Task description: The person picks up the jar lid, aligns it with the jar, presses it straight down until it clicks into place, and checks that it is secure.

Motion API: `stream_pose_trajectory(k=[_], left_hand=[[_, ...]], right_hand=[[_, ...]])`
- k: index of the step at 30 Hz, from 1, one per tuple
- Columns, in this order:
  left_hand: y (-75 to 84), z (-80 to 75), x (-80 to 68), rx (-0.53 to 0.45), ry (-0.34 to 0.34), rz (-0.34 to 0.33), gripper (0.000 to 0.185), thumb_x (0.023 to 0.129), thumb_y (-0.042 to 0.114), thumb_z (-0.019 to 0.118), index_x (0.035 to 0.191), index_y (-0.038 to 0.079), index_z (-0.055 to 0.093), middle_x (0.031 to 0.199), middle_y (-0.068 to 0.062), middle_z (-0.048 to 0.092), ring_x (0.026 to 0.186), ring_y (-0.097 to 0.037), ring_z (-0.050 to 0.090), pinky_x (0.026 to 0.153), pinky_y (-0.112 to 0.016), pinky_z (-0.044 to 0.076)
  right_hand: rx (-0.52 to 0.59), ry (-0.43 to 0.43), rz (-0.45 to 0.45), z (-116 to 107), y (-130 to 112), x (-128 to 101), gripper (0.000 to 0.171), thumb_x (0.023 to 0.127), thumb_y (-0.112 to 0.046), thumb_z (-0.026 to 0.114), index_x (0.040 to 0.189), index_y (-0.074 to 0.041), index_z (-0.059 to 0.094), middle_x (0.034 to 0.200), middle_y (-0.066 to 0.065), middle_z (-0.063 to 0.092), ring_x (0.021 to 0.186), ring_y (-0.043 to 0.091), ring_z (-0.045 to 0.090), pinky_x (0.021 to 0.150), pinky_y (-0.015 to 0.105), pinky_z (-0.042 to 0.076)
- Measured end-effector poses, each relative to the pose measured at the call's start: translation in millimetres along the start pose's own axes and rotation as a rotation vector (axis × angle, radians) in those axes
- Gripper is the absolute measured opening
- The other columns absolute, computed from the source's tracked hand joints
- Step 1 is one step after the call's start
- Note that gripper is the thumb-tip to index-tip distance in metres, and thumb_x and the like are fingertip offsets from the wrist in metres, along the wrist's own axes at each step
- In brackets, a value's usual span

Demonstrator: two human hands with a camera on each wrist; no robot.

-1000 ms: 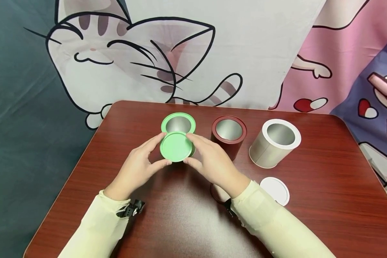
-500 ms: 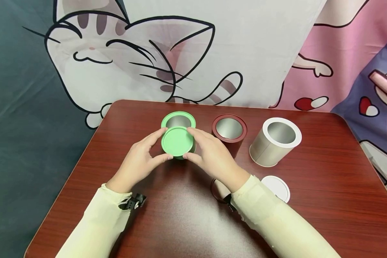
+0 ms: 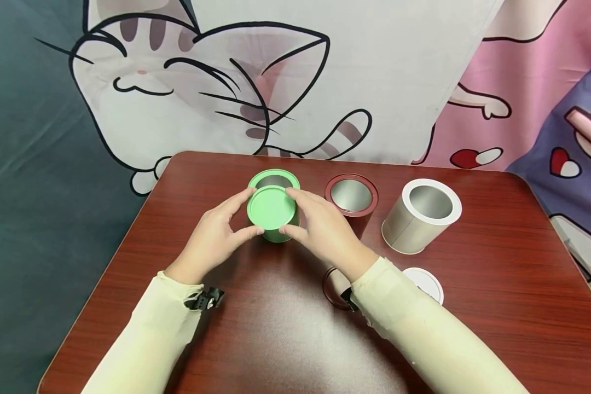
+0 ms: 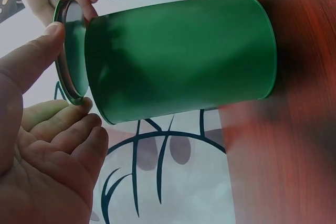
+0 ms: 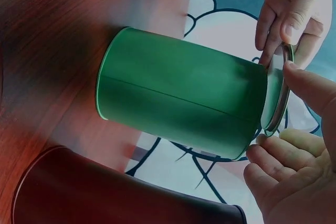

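Between both hands is a round green lid, pinched at its edge by thumbs and fingers. The left hand grips its left side, the right hand its right side. Right behind and below it stands an upright green can, its silvery inside partly showing past the lid in the head view. Both wrist views show the lid tilted just over the can's rim, very close to it; whether they touch I cannot tell. Fingers of both hands are near the can's upper edge.
A dark red can and a white-rimmed silver can stand uncovered to the right. Nearer lie a dark red-rimmed lid, partly behind the right wrist, and a white lid, partly behind the sleeve. A printed cloth hangs behind the table.
Both hands have moved the green lid away from the person, farther over the mouth of the green can, so less of its opening shows. The cans stay in place.
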State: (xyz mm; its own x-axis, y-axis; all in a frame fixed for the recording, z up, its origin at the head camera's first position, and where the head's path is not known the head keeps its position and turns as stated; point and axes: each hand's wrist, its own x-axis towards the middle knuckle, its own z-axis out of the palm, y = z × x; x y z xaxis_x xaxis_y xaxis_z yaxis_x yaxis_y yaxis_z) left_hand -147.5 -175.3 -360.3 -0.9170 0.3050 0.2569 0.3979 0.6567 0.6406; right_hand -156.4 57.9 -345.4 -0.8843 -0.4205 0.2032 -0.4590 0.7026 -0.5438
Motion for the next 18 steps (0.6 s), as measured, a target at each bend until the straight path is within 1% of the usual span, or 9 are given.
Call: stream_pose_trajectory(k=[4, 10, 18], left_hand=[[-0.8, -1.5, 0.8, 0.005, -0.008, -0.007, 0.079, 0.082, 0.020, 0.085, 0.151, 0.010, 0.046, 0.149, -0.009, 0.052, 0.135, -0.026, 0.051, 0.107, -0.048, 0.044], [-2.3, -3.3, 4.3, 0.005, -0.019, -0.009, 0.079, 0.083, 0.020, 0.085, 0.151, 0.010, 0.046, 0.149, -0.008, 0.051, 0.134, -0.026, 0.052, 0.107, -0.048, 0.044], [-3.2, -5.2, 10.5, 0.018, -0.061, -0.053, 0.078, 0.085, 0.022, 0.082, 0.152, 0.010, 0.044, 0.151, -0.008, 0.050, 0.136, -0.027, 0.050, 0.109, -0.049, 0.042]], right_hand=[[-0.002, -0.002, 0.005, 1.1, -0.4, 2.0, 0.071, 0.085, -0.028, 0.082, 0.145, -0.008, 0.052, 0.142, 0.009, 0.058, 0.131, 0.024, 0.053, 0.110, 0.039, 0.043], [-0.011, -0.006, 0.013, 0.6, -0.8, 5.6, 0.070, 0.085, -0.029, 0.082, 0.146, -0.008, 0.052, 0.145, 0.007, 0.055, 0.137, 0.022, 0.047, 0.114, 0.038, 0.038], [-0.019, -0.033, 0.052, 1.1, -0.5, 10.8, 0.070, 0.087, -0.033, 0.079, 0.147, -0.010, 0.050, 0.148, 0.006, 0.052, 0.140, 0.021, 0.044, 0.115, 0.039, 0.036]])
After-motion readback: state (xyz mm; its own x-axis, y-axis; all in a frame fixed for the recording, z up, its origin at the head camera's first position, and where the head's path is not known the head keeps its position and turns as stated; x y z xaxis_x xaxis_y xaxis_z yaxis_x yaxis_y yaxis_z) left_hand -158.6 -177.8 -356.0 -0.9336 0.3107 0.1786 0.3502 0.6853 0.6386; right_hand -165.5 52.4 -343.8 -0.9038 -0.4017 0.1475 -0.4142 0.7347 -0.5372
